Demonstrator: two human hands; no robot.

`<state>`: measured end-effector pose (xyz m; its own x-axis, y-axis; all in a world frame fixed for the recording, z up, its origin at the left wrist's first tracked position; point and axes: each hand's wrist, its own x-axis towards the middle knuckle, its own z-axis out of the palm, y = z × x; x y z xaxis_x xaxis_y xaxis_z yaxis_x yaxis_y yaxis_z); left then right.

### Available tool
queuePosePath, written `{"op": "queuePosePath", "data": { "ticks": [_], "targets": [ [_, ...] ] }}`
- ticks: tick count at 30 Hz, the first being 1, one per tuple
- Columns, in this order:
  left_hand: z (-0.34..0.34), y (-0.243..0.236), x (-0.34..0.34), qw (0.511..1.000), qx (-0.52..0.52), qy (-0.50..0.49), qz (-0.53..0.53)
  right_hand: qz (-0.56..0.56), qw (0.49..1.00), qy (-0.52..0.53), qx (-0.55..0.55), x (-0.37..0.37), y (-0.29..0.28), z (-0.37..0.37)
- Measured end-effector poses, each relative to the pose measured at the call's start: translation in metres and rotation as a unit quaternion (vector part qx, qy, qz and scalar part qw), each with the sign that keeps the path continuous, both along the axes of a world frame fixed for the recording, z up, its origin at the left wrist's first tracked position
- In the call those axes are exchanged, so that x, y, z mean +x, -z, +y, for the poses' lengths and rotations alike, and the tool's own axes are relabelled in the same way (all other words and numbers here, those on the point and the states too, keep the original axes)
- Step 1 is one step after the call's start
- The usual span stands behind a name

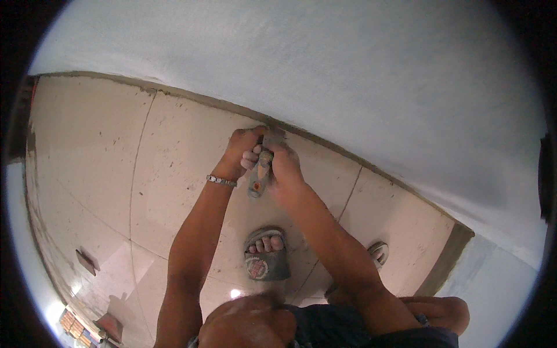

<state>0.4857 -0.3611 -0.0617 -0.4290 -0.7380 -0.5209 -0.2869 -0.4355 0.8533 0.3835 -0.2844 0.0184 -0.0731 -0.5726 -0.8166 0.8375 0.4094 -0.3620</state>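
Both my hands meet at the foot of the pale blue wall point(325, 69). My left hand point(246, 149) is closed, its dusty fingers curled round the upper part of a dusty grey-green hand tool point(258, 181). My right hand point(284, 162) wraps the same tool from the other side. The tool's rounded end, with an orange spot, points back toward me. Its far end is hidden by my hands and a greyish blur at the wall. A rough grey-brown strip point(331, 143) runs along the wall's base, right where my hands are.
Large beige floor tiles point(191, 151) with dark joints and specks lie under me. My sandalled foot point(267, 255) is just below the tool. A small flat brown piece point(87, 261) and a reddish-brown object point(109, 327) lie at the left. Another wall point(493, 272) meets at the right corner.
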Motion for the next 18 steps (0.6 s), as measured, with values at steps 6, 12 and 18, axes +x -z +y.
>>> {"op": "queuePosePath", "data": {
  "ticks": [6,12,18],
  "targets": [
    [0.041,-0.067,0.029,0.982,-0.031,-0.18,0.052,-0.036,0.999,-0.017,-0.011,0.011,-0.008,-0.006],
    [0.127,-0.134,0.035,0.967,-0.14,-0.208,0.039,0.014,0.998,-0.06,-0.02,0.009,0.029,-0.007],
    [0.139,-0.113,0.027,0.954,-0.22,-0.202,-0.037,0.043,0.991,-0.118,0.043,0.005,-0.004,-0.023]
  ]
}}
